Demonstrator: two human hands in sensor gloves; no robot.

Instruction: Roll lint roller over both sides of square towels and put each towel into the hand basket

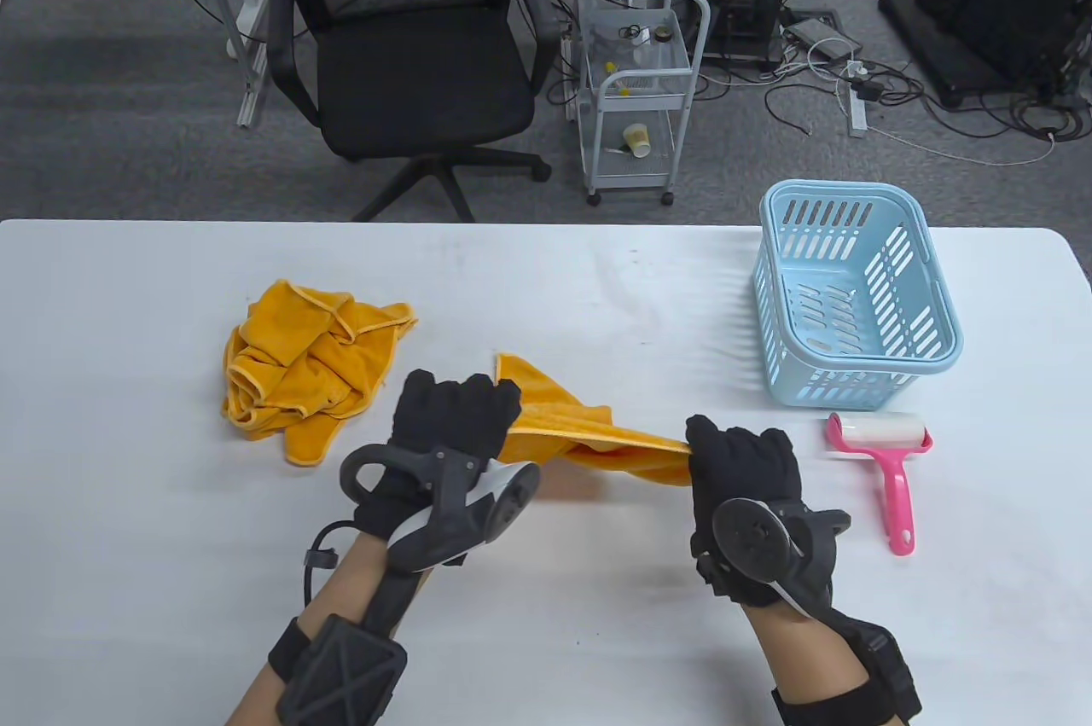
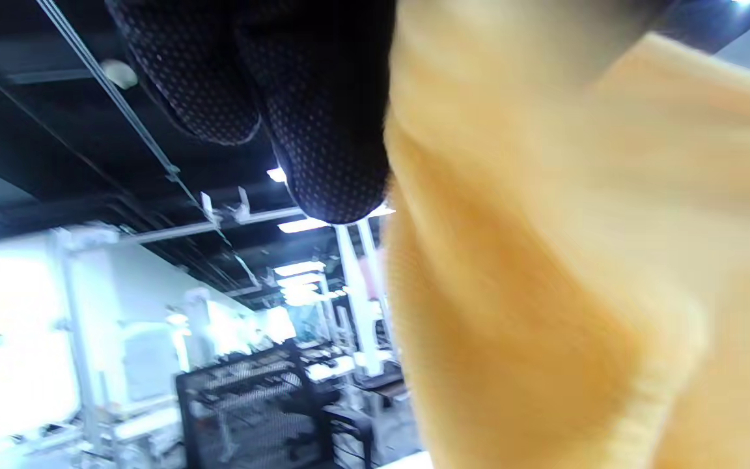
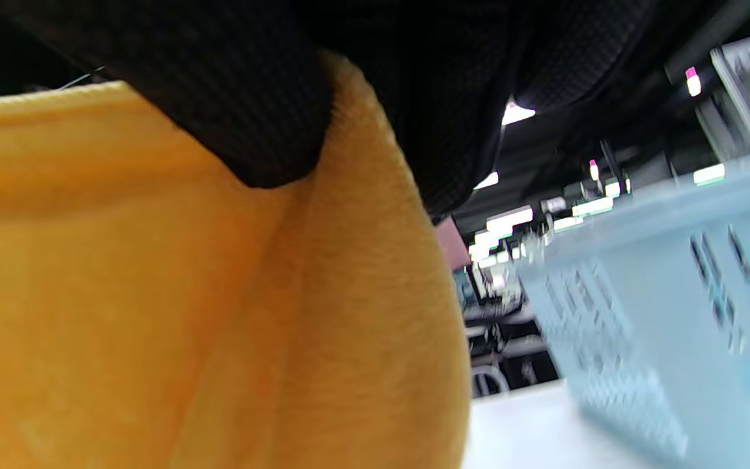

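Note:
An orange towel (image 1: pixel 589 436) is stretched between both hands just above the table's middle. My left hand (image 1: pixel 456 419) grips its left end, and my right hand (image 1: pixel 738 461) pinches its right end. Up close the towel (image 2: pixel 577 260) fills the left wrist view beside my gloved fingers (image 2: pixel 323 130). It also fills the right wrist view, as orange cloth (image 3: pixel 186 312) under curled fingers (image 3: pixel 251 111). A heap of orange towels (image 1: pixel 303 368) lies to the left. The pink lint roller (image 1: pixel 883 461) lies on the table right of my right hand. The light blue hand basket (image 1: pixel 857 295) stands empty at the right.
The white table (image 1: pixel 128 504) spans the whole view. Behind its far edge stand a black office chair (image 1: pixel 409 52) and a white wire trolley (image 1: pixel 640 95). The basket wall (image 3: pixel 661 312) looms close on the right in the right wrist view.

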